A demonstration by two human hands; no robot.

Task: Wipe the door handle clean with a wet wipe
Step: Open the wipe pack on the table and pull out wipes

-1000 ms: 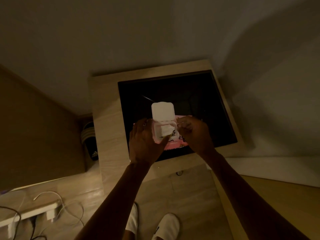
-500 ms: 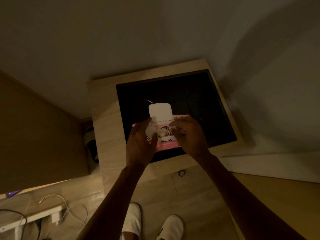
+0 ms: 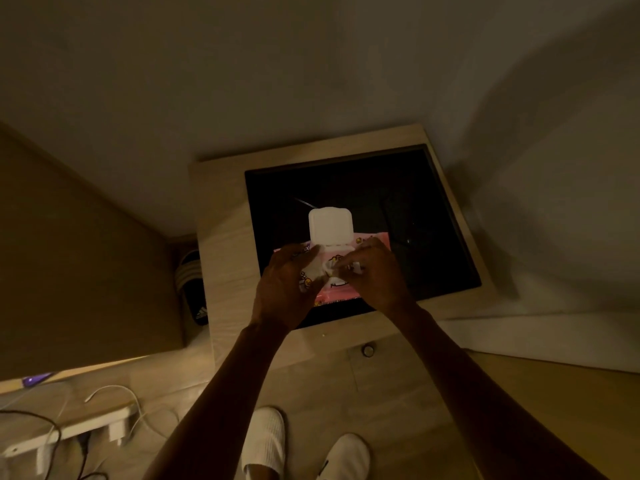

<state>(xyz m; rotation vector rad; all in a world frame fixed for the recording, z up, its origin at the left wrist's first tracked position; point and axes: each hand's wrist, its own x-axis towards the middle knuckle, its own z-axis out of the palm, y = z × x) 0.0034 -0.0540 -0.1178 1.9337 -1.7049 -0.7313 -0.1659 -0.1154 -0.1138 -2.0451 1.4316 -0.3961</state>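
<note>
Two hands on pink wipe pack point(image 3: 341, 292), long axis left-right, white lid point(image 3: 330, 226) flipped open pointing away. Left hand point(image 3: 287, 289) grips pack's left end; right hand point(image 3: 375, 278) fingertips pinch wet wipe point(image 3: 329, 268) at opening between them.

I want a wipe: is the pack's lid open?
Open. The white lid stands flipped up behind the pink wipe pack.

wipes pack point(image 3: 341, 292) pink w/ yellow cartoon print, flip lid point(image 3: 330, 225) white; worktop point(image 3: 227, 244) light wood, black inset; slippers point(image 3: 265, 441) white
</note>
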